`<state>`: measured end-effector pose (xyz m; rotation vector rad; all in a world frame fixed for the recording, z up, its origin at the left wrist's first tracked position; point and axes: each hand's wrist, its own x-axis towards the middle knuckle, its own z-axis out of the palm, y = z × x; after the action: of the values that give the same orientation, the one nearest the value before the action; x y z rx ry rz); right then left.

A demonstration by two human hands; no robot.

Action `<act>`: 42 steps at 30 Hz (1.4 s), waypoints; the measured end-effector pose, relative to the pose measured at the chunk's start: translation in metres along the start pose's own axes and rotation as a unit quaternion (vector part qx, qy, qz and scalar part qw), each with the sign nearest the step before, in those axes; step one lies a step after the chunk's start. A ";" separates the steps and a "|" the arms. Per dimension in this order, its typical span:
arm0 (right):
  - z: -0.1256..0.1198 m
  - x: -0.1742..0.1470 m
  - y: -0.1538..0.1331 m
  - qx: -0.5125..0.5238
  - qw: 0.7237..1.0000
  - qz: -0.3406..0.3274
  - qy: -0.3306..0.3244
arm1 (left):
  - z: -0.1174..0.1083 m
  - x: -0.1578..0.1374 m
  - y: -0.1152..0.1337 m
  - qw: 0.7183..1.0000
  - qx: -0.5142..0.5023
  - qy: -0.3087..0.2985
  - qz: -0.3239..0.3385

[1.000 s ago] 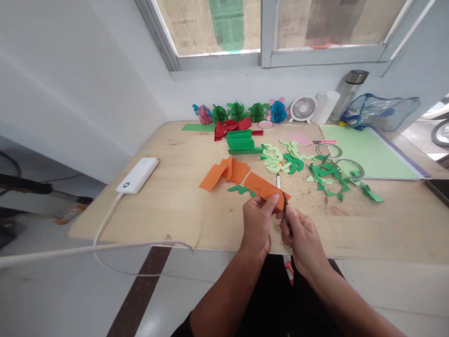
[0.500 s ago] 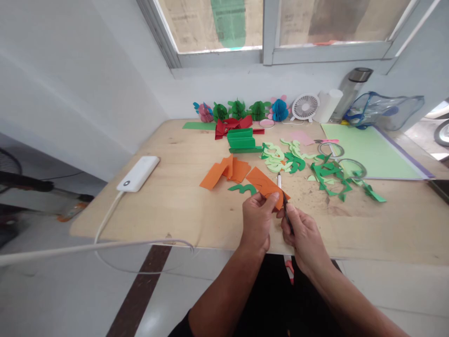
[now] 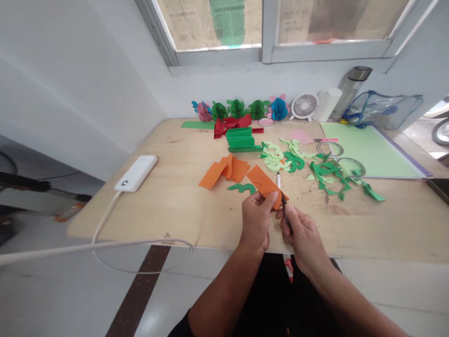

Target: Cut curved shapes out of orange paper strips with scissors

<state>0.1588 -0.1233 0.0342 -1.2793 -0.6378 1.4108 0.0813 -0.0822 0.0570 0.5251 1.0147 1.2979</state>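
Observation:
Pinched between the thumb and fingers of my left hand (image 3: pixel 257 217) is a piece of orange paper (image 3: pixel 261 179) with dark drawn lines on it. My right hand (image 3: pixel 301 229) grips dark-handled scissors (image 3: pixel 286 210), whose blades are at the right end of the orange paper. A white marker (image 3: pixel 278 179) lies just behind the paper. To the left of my hands rest a wavy green paper cutout (image 3: pixel 242 188) and several folded orange papers (image 3: pixel 224 171).
Light and dark green cutouts (image 3: pixel 275 157) and green scraps (image 3: pixel 329 175) lie to the right. Folded green paper (image 3: pixel 240 139) and red paper (image 3: pixel 231 125) sit farther back. Paper ornaments (image 3: pixel 237 108), a small fan (image 3: pixel 305 106) and a bottle (image 3: pixel 351 91) line the wall. A white power bank (image 3: pixel 136 173) with its cable lies left.
The scissors and the orange paper have shifted very slightly against each other at the cut end. Both hands stay in nearly the same place.

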 end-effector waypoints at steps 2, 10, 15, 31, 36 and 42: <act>0.000 0.000 -0.001 -0.003 1.000 -0.003 -0.001 | -0.001 0.000 0.000 1.000 0.004 -0.003 0.003; -0.002 0.001 -0.001 -0.008 1.000 -0.004 -0.003 | -0.003 0.001 0.000 1.000 0.004 -0.026 -0.003; -0.002 -0.001 0.000 -0.008 1.000 -0.005 -0.009 | -0.003 0.000 0.001 1.000 0.009 -0.020 -0.001; -0.010 0.002 0.001 -0.023 0.999 0.021 -0.029 | -0.013 0.005 0.006 0.996 0.068 -0.055 -0.025; -0.008 0.003 0.001 -0.030 0.999 0.020 -0.018 | -0.014 0.007 0.006 0.995 0.074 -0.057 -0.026; -0.009 0.003 0.000 -0.035 0.999 0.026 -0.027 | -0.016 0.009 0.006 0.994 0.078 -0.068 -0.014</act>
<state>0.1674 -0.1233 0.0304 -1.3243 -0.7000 1.4800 0.0642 -0.0758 0.0518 0.7071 1.0109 1.1466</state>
